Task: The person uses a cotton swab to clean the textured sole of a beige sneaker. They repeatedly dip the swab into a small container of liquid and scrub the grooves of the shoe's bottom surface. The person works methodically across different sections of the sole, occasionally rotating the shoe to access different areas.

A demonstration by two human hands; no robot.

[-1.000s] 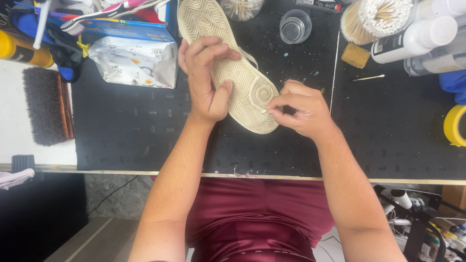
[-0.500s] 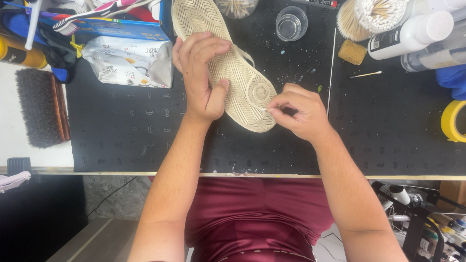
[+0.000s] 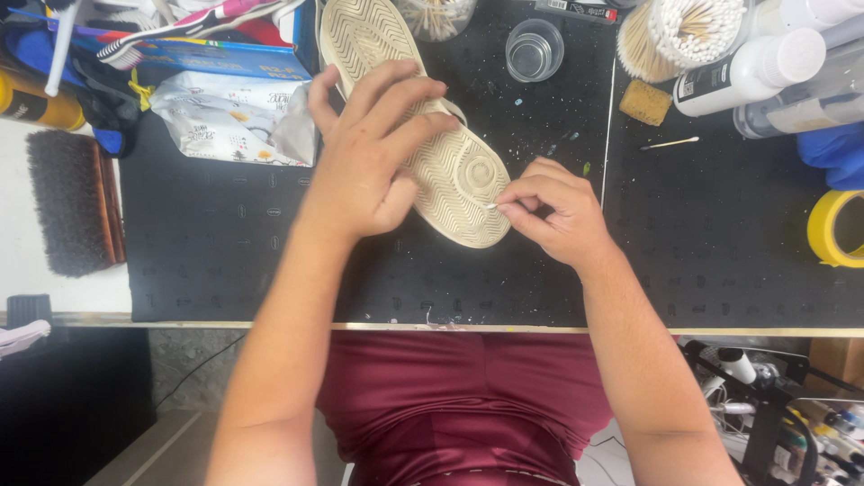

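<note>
Near the tabletop's middle, a cream shoe lies sole-up, so its tread faces the person. Left hand lies flat across it, fingers spread, steadying it. Right hand pinches a cotton swab against the heel tread. Tissue pack sits toward the far left corner.

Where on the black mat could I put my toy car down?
Bare mat lies left of the left hand, below the tissue pack. More lies right of the right hand, before the yellow tape roll. The far edge is crowded with bottles and swabs.
</note>
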